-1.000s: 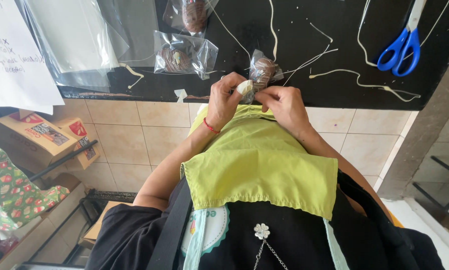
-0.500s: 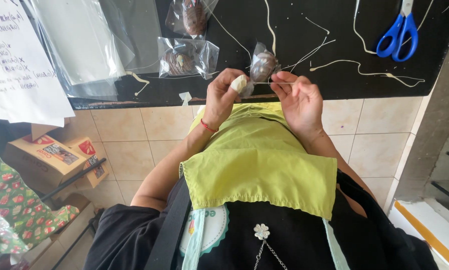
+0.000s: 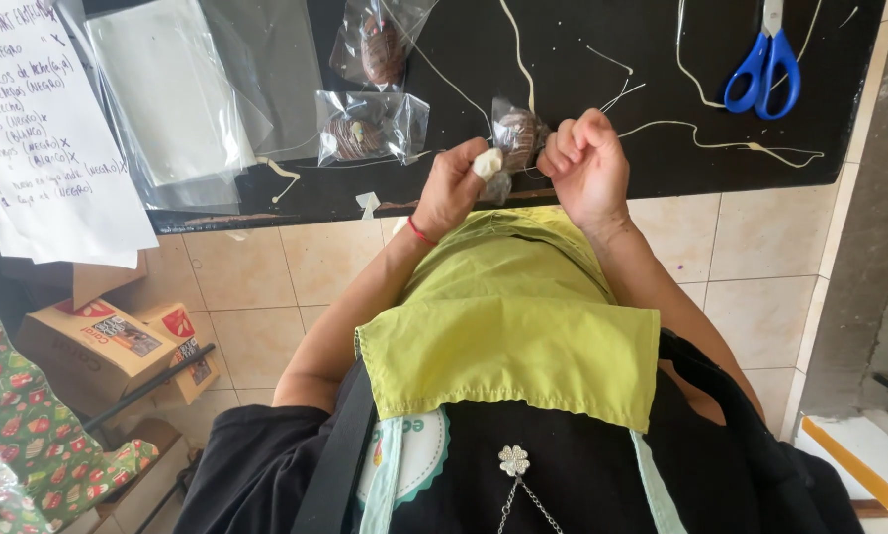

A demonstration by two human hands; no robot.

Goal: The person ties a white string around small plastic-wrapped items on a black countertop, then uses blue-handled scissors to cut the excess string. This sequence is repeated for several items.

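A black counter runs across the top of the view, its front edge above a wall of pale beige tiles. Cream strings lie scattered over the counter's right half, and blue-handled scissors rest near its far right corner. At the left edge lie a handwritten sheet of paper and a stack of empty clear bags. Two sealed clear bags, each holding a brown chocolate piece, lie mid-counter: one farther back, one nearer the front edge. Cardboard boxes sit on the floor at lower left. At the front edge, the left hand pinches the twisted neck of a small bagged chocolate, while the right hand, curled into a fist, grips beside it.
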